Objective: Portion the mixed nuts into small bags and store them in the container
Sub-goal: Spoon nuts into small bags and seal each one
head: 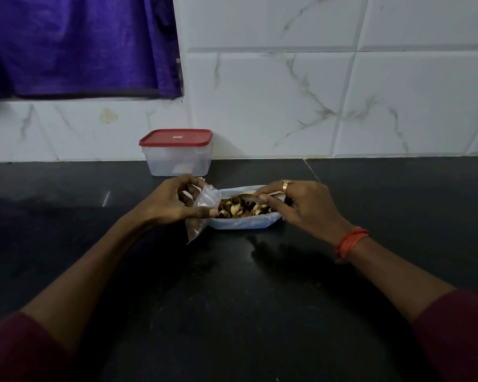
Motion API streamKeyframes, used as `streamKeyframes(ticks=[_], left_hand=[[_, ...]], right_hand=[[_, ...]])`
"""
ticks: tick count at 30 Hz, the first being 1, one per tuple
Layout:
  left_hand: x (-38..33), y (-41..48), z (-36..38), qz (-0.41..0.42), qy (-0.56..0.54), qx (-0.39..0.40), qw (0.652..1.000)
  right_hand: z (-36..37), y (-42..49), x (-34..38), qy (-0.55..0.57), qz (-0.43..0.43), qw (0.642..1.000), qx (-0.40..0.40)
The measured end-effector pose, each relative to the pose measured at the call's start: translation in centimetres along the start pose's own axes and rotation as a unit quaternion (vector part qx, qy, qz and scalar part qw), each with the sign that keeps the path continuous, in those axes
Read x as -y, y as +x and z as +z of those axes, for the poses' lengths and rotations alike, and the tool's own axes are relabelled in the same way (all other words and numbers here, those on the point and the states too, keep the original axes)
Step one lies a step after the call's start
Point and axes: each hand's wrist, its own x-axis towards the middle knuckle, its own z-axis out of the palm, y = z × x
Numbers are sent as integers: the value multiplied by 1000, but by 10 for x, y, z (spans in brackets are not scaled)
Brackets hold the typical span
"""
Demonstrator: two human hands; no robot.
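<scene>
Two hands over a black countertop (232, 285), both busy. Left hand (174, 201): thumb and curled fingers pinch the upper edge of a small clear bag (202, 213), which hangs down to the counter just left of a shallow pale-blue tray (240, 224), touching its left end. Right hand (301, 205): fingertips grasp a pale utensil (255, 193), probably a spoon, held low over the tray; its far end is hard to make out. Mixed nuts (238, 208) are heaped in the tray, between the two hands. Cannot tell whether any nuts are in the bag. Storage container (177, 161), clear plastic, stands behind the tray against the marble-tiled wall (287, 106), red lid (175, 137) on. Right hand wears a ring (286, 185); orange thread band (351, 239) on the right wrist. Purple cloth (80, 45) hangs upper left.
</scene>
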Motion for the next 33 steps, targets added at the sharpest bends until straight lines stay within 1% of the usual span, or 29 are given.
streamKeyframes(ticks=[3,5,7,9,10,13,14,16,18,20,22,25,27,29,31,33], left_hand=[[0,0,0,0,-3,0,1000],[-3,-1,2,8,-5,-5,1000],[-5,-2,4,16,-8,-11,1000],[-6,-2,5,23,-13,-18,999],[-6,-3,5,24,-13,-19,999],[-4,-3,2,30,-10,-9,999],[-5,-3,2,33,-10,-5,999],[-5,-4,3,38,-12,4,999],[-6,-5,3,41,-9,10,999],[-6,-5,3,43,-4,10,999],[-7,-4,2,45,-2,11,999],[-8,-4,2,44,-4,11,999],[-8,-4,3,47,-6,14,999],[-8,-5,3,48,-8,15,999],[-8,-5,4,48,-3,17,999],[-7,-5,4,48,-2,16,999]], right_hand=[[-6,2,-1,62,5,998,-25],[-5,1,0,76,9,997,0],[-2,-1,-1,22,15,999,28],[-2,-2,-2,-39,6,999,22],[-4,-2,-3,-44,3,999,6],[-12,3,-4,16,3,998,-55],[-14,4,-5,22,0,998,-61],[-15,3,-7,-16,-18,999,-42],[-15,0,-10,-72,-30,997,9],[-13,-1,-10,-86,6,994,63],[-12,-2,-10,-59,63,993,86],[-12,-3,-7,37,131,988,71],[-12,-1,-1,108,174,977,50],[-11,0,5,161,241,956,50],[-9,2,9,215,313,923,57],[-9,3,10,251,361,895,66]])
